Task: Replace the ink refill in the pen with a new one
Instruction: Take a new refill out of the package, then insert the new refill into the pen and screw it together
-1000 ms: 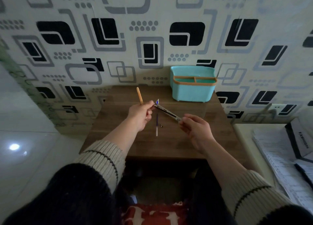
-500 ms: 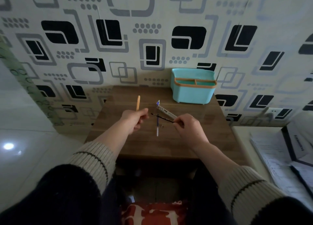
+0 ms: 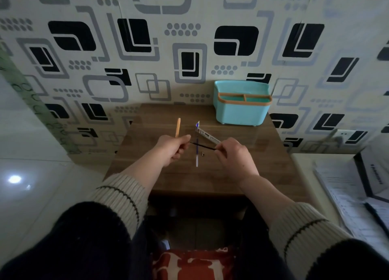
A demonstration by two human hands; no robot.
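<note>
Wooden bench point(image 3: 210, 180) against a patterned wall, one head view, dim light. Teal organiser point(image 3: 240, 111) with an orange rim at the back right corner; its compartments look empty from here. Stack of papers point(image 3: 347, 197) off to the right, on a separate surface. Left hand point(image 3: 172, 148) fisted around the orange pen barrel point(image 3: 178, 127), which sticks up and away from the knuckles; left fingers curled tight on it. Right hand point(image 3: 233, 153) pinching the near end of a thin dark refill point(image 3: 203, 146), fingers together on it; the same hand seems to carry the refill wrapper point(image 3: 208, 135), a printed sleeve with a blue tip pointing toward the wall. The refill spans the gap between the hands, its far end at the left fist. A second refill point(image 3: 197, 155), blue and white, lies flat on the bench between the hands, a small metal bit point(image 3: 203, 153) just beside it, possibly the spring. Step, as I read it: new refill out of its sleeve, about to enter the barrel. Next: line tip with barrel opening, slide straight.
</note>
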